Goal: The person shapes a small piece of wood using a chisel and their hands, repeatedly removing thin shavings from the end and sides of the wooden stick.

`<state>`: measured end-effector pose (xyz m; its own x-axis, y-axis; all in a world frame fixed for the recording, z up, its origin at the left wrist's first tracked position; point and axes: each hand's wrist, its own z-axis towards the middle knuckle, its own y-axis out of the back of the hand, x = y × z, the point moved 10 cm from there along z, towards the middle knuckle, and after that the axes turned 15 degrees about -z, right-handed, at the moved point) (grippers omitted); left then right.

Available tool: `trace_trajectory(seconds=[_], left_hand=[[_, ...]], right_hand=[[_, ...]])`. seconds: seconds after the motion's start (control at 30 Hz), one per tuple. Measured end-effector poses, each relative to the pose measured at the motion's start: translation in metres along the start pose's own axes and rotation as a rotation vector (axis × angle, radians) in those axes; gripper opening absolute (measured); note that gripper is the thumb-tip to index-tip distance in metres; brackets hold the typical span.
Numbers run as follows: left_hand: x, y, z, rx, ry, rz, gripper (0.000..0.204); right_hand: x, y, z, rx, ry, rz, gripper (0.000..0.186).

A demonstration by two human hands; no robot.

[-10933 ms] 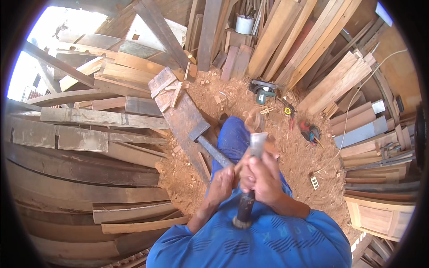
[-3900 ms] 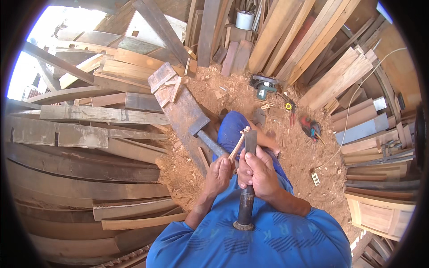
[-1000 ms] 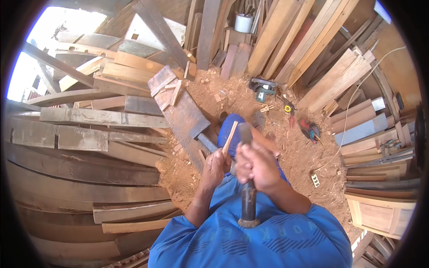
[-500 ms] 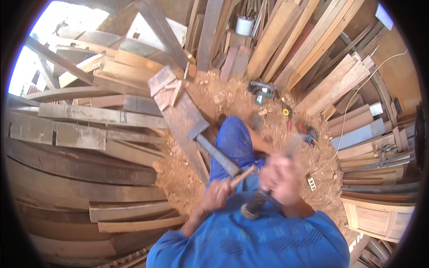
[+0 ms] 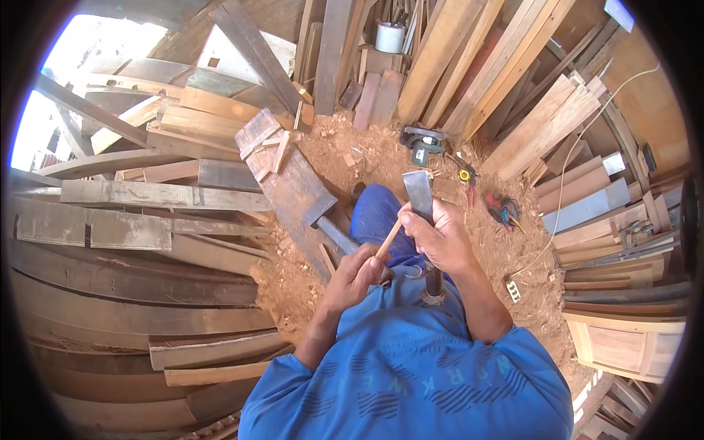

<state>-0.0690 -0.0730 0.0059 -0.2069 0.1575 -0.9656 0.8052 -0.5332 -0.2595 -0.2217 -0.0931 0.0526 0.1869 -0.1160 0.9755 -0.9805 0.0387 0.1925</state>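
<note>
pale wooden stick, seen from where i stand, slants forward and right from the left hand, which grips its near end. its far tip appears to touch the right hand, closed around a steel chisel; the blade points away from the blue shirt, the handle end toward it.
</note>
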Motion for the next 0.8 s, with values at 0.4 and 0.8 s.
trace_trajectory(seconds=[0.4, 0.8], left_hand=[[0.003, 0.022, 0.027, -0.177, 0.105, -0.311, 0.036], [-0.014, 0.013, -0.001, -0.083, 0.039, -0.214, 0.033]], right_hand=[[-0.003, -0.079, -0.028, 0.215, -0.319, 0.851, 0.02], [0.02, -0.082, -0.052, 0.295, -0.283, 0.68, 0.023]])
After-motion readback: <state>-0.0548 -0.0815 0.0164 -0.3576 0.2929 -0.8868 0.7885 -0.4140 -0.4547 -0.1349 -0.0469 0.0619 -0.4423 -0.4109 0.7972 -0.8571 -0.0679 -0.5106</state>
